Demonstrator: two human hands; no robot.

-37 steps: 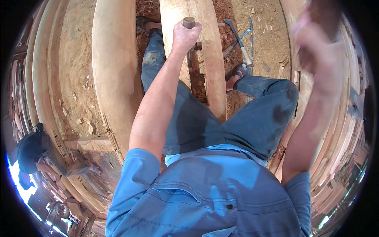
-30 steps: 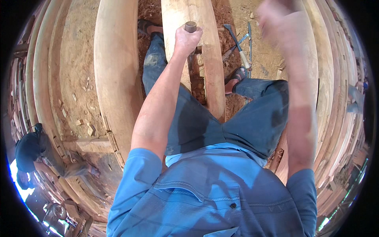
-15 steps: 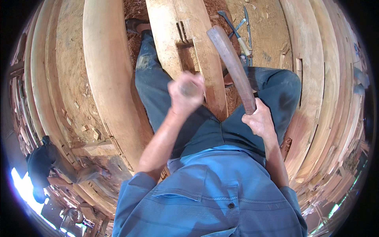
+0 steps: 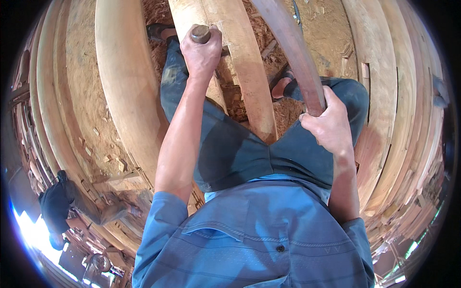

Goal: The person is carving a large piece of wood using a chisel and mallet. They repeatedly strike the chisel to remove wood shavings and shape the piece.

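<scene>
My left hand [image 4: 200, 56] is closed around an upright chisel, and only the round butt of its handle [image 4: 200, 33] shows above the fist. The blade is hidden below the hand. Beneath lies a pale squared timber [image 4: 254, 91] between my legs, with a long mortise [image 4: 232, 93] cut into it. My right hand [image 4: 330, 122] grips the near end of a thick brown wooden club [image 4: 300, 57] over my right thigh. The club rises away from me, and its far end runs out of view at the top.
A large smooth log [image 4: 122, 72] lies left of my legs, and more long timbers [image 4: 379, 81] line the right side. Wood chips [image 4: 115, 161] and shavings litter the ground. Another person [image 4: 57, 206] is bent over at the lower left.
My left hand has moved away from me along the timber with the chisel, uncovering the near part of the mortise. My right hand has raised the club, which now hides tools on the ground.
</scene>
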